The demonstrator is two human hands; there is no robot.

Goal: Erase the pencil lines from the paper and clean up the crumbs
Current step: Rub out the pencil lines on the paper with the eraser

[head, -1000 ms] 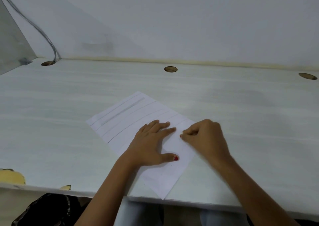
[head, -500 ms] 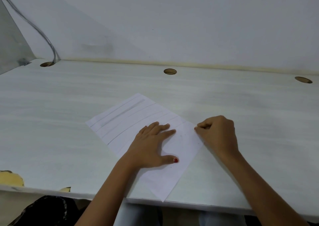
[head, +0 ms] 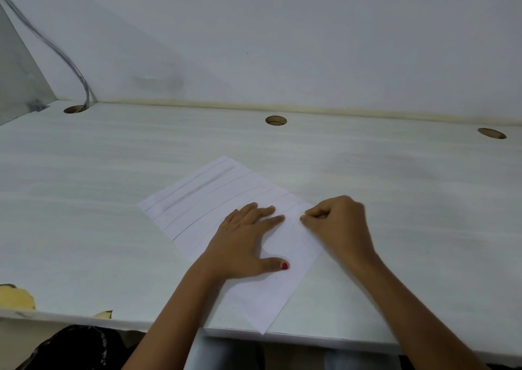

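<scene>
On the head view, near edge of the surface (head: 84,228):
Paper: the paper (head: 214,200) lies flat and skewed, its near corner reaching the front lip, so I can work across it at an angle.
Pencil lines: several pencil lines (head: 197,187) run over the far half; the near half looks blank, so I judge the erasing partly done.
Left hand, why: my left hand (head: 245,242) presses the sheet down so rubbing does not drag or crease it.
Left hand, pose: palm down, fingers spread toward the far side, thumb out to the right; the grip is fully open and holds nothing.
Right hand, why: my right hand (head: 339,222) sits at the sheet's right edge, just beside my left fingertips, at the nearest remaining line.
Right hand, pose: knuckles up, fingers curled in, fingertips pinched against the paper.
Right grip: closed tight, presumably on an eraser, but it is hidden and I cannot tell.
Crumbs: too small to make out.
</scene>
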